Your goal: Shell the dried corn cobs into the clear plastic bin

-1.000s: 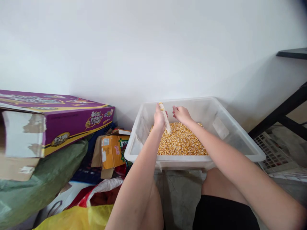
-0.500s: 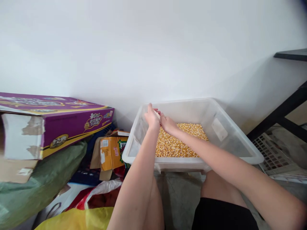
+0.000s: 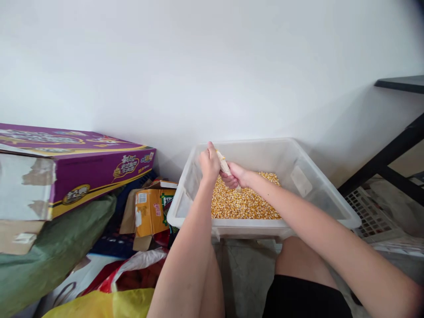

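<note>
A pale corn cob [image 3: 224,164], mostly bare with a few yellow kernels near its upper end, is held over the tub. My right hand [image 3: 234,175] is wrapped round its lower part. At its upper end my left hand [image 3: 210,162] is closed, with the fingers partly hidden behind the hand; it appears to grip the cob there. Below both hands, loose yellow corn kernels [image 3: 241,202] cover the bottom of a translucent plastic tub [image 3: 318,183].
To the left lie a purple carton [image 3: 99,176], a torn orange box [image 3: 150,214], a green sack [image 3: 66,251] and a yellow bag [image 3: 109,304]. A white wall [image 3: 212,70] rises behind the tub. On the right stand a black metal frame [image 3: 384,170] and a white plastic crate [image 3: 371,216].
My right hand has shifted right and down along the cob, away from my left hand. More of the cob now shows between the hands.
</note>
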The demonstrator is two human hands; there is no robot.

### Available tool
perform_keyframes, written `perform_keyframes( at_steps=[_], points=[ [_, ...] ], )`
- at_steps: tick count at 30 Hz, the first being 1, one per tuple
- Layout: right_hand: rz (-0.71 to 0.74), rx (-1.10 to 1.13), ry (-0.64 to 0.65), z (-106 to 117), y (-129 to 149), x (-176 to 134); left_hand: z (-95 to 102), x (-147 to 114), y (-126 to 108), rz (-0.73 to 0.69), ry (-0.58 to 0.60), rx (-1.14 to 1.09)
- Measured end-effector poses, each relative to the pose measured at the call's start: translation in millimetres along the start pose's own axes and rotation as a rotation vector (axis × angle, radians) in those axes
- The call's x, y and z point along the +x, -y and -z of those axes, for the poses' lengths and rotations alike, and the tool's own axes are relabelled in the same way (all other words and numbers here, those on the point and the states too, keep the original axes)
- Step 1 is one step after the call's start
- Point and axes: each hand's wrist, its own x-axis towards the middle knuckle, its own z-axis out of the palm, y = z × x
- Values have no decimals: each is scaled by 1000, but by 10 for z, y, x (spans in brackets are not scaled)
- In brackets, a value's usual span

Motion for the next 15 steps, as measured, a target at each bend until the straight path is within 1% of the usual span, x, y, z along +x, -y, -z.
perform_keyframes(
  at_steps=[3, 5, 7, 9, 11, 13, 15],
  points=[
    [20, 1, -71, 89, 14, 1, -52, 96, 121, 3, 17, 11],
    [64, -5, -180, 131, 22, -5, -66, 143, 174, 20, 46, 33],
    [100, -38, -305, 151, 17, -2, -58, 150, 185, -10, 21, 96],
    [117, -95, -410, 141, -12, 29, -44, 108, 156, -100, -19, 226],
    [162, -172, -515, 97, -68, 98, -41, 34, 103, -186, -28, 409],
    [285, -266, -635, 27, -134, 183, -49, -41, 50, -218, -37, 599],
    [405, -315, -704, -44, -180, 242, -53, -87, 8, -236, -59, 755]
  ],
)
